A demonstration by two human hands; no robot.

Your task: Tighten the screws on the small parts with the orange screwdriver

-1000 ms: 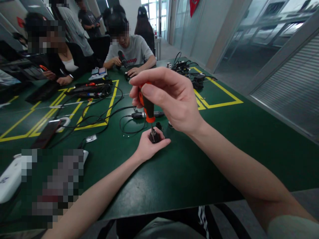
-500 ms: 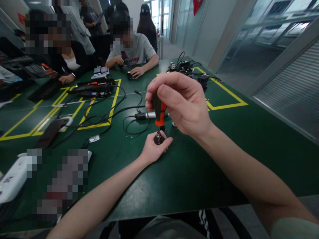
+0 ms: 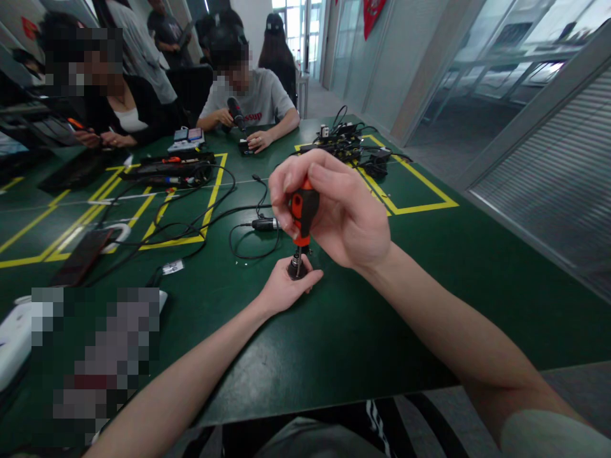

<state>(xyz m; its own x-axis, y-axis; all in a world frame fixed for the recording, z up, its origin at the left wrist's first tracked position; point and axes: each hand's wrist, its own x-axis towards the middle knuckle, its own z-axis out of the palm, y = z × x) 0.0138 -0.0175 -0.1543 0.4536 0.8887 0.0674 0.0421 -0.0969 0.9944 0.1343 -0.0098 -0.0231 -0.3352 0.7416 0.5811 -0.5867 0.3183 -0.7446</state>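
Observation:
My right hand (image 3: 344,213) is closed around the handle of an orange and black screwdriver (image 3: 304,213), which points down. Its shaft reaches the top of a small dark round part (image 3: 296,270) with a metal collar. Around that part, close to the green table, my left hand (image 3: 282,286) is wrapped with the thumb along its near side. Whether the tip sits in a screw cannot be made out. Just beyond the hands lies a black and silver cylindrical tool (image 3: 265,224) with a cord, partly hidden by my right hand.
Black cables (image 3: 191,232) run across the green table (image 3: 382,337) at the left. A phone (image 3: 83,254) and a white power strip (image 3: 14,343) lie there too. More cables (image 3: 346,143) are heaped at the back right. Across the table a person (image 3: 262,95) holds a power screwdriver.
The screwdriver handle has turned in my right hand, showing a different side, and the fingers have shifted around it. My left hand still holds the dark part. The whole view has moved slightly.

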